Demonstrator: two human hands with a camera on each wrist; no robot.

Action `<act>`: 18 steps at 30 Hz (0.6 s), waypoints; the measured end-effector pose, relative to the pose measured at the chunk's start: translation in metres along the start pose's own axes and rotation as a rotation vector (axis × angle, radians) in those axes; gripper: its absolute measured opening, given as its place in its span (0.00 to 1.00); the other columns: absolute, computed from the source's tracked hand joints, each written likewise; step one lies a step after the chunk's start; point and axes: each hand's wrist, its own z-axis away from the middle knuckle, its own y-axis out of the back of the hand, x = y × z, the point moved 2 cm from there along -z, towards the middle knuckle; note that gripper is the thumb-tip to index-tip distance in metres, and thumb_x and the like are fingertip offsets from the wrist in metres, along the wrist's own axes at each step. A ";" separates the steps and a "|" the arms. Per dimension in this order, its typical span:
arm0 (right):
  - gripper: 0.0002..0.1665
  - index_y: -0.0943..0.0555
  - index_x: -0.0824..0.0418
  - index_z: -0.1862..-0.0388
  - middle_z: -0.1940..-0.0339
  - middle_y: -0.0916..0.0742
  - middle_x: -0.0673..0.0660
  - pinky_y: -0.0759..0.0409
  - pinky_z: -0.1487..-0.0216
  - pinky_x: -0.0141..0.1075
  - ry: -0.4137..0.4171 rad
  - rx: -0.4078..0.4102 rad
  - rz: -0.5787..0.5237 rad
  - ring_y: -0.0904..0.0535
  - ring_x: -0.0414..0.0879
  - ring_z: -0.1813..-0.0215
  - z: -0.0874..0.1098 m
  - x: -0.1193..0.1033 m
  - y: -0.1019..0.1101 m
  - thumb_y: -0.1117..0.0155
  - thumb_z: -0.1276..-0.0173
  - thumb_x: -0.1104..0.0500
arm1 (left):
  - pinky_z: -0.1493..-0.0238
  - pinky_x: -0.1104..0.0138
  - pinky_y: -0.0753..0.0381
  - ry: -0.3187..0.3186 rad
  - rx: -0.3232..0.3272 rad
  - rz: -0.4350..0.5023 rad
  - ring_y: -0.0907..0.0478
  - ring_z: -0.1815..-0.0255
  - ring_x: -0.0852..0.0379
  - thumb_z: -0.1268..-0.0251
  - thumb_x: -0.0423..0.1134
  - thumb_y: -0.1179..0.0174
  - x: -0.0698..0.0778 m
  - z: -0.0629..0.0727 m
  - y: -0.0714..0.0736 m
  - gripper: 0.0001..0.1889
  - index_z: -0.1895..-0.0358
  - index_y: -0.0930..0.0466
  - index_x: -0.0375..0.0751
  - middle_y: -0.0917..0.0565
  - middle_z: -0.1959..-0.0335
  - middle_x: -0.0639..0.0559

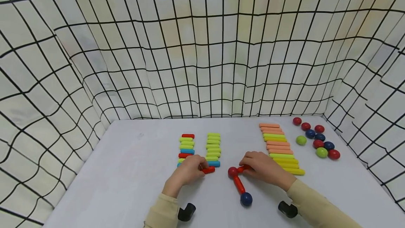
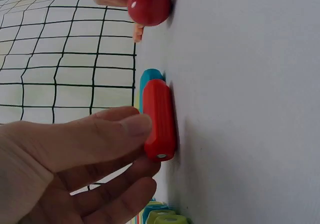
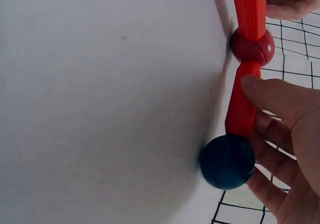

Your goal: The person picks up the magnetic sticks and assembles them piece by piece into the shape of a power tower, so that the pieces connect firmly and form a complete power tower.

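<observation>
My left hand (image 1: 188,169) pinches a short red rod (image 2: 160,121) between thumb and fingers, low over the white table. My right hand (image 1: 265,169) grips a red rod (image 3: 241,101) that belongs to a joined piece. That rod runs from a dark red ball (image 1: 232,172) to a dark blue ball (image 3: 227,162), which the hand hides in the head view. From the same red ball a second red rod (image 1: 239,185) slants toward the near side, ending in another dark blue ball (image 1: 246,199).
Short green, blue and red rods lie in two columns beyond the left hand, including green ones (image 1: 213,146). Longer orange and yellow rods (image 1: 278,143) form a column beyond the right hand. Loose balls (image 1: 319,144) sit farther right. Black netting (image 1: 221,62) surrounds the table's back and sides.
</observation>
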 end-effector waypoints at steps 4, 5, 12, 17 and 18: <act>0.15 0.15 0.56 0.55 0.65 0.17 0.47 0.20 0.60 0.31 -0.099 -0.036 0.003 0.24 0.39 0.64 -0.003 0.002 0.000 0.26 0.41 0.56 | 0.61 0.64 0.20 -0.003 0.006 -0.010 0.26 0.64 0.53 0.46 0.25 0.32 0.000 -0.002 -0.006 0.09 0.62 0.18 0.36 0.20 0.67 0.51; 0.15 0.15 0.56 0.54 0.65 0.17 0.47 0.20 0.61 0.31 -0.123 -0.049 -0.003 0.24 0.38 0.64 -0.003 0.002 0.001 0.26 0.41 0.56 | 0.62 0.64 0.21 -0.005 0.009 -0.020 0.26 0.64 0.54 0.46 0.24 0.32 0.000 -0.003 -0.007 0.09 0.63 0.19 0.37 0.21 0.68 0.51; 0.25 0.20 0.55 0.43 0.61 0.19 0.48 0.22 0.65 0.30 -0.206 -0.160 -0.049 0.27 0.38 0.68 -0.001 -0.003 0.004 0.27 0.40 0.56 | 0.62 0.65 0.22 0.015 -0.025 -0.087 0.29 0.65 0.56 0.46 0.24 0.33 0.005 -0.007 -0.016 0.12 0.60 0.24 0.39 0.25 0.69 0.53; 0.35 0.30 0.44 0.29 0.39 0.24 0.54 0.24 0.71 0.28 -0.188 -0.244 -0.078 0.30 0.38 0.79 0.006 -0.011 0.002 0.32 0.35 0.58 | 0.55 0.62 0.20 0.017 -0.057 -0.117 0.27 0.61 0.55 0.45 0.25 0.34 0.010 -0.008 -0.020 0.16 0.54 0.23 0.39 0.22 0.63 0.52; 0.35 0.30 0.42 0.30 0.37 0.26 0.55 0.25 0.71 0.29 -0.188 -0.259 -0.085 0.30 0.38 0.80 0.008 -0.012 0.001 0.33 0.35 0.58 | 0.55 0.62 0.20 0.010 -0.061 -0.129 0.26 0.60 0.55 0.45 0.26 0.34 0.011 -0.008 -0.021 0.16 0.53 0.23 0.40 0.21 0.62 0.52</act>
